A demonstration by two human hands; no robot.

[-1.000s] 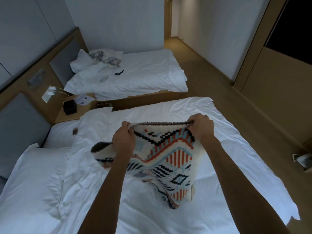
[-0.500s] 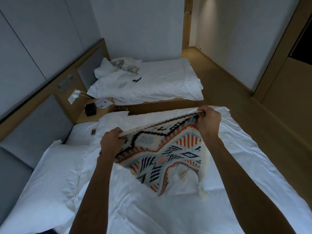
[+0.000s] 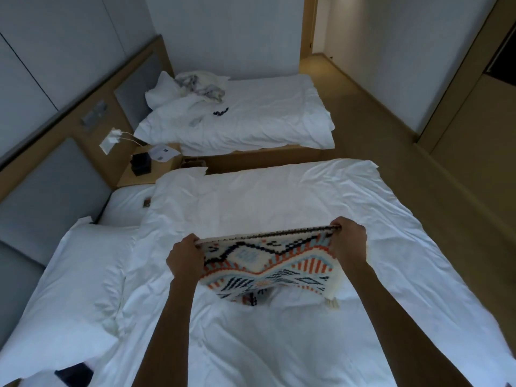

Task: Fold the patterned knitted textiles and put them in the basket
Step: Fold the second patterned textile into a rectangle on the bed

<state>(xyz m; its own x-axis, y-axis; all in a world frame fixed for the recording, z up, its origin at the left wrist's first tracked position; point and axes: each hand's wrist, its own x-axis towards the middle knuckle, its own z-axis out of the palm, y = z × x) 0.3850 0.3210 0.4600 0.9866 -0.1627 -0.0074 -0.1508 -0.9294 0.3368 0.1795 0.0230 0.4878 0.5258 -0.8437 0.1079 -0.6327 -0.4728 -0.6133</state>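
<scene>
We stand over the near bed (image 3: 279, 196), its white cover rumpled, and we judge the folding step is in hand: the knitted textile (image 3: 268, 263) hangs stretched above the cover, its lower part sagging onto it. Our left hand (image 3: 185, 259) and right hand (image 3: 349, 241) are well apart, each pinching one top corner. Next, we think, comes laying it flat or bringing the corners together. No basket is in view.

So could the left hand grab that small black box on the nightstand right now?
Probably not: the left hand grips the patterned knitted textile, and the black box sits far off, beyond the bed.
</scene>
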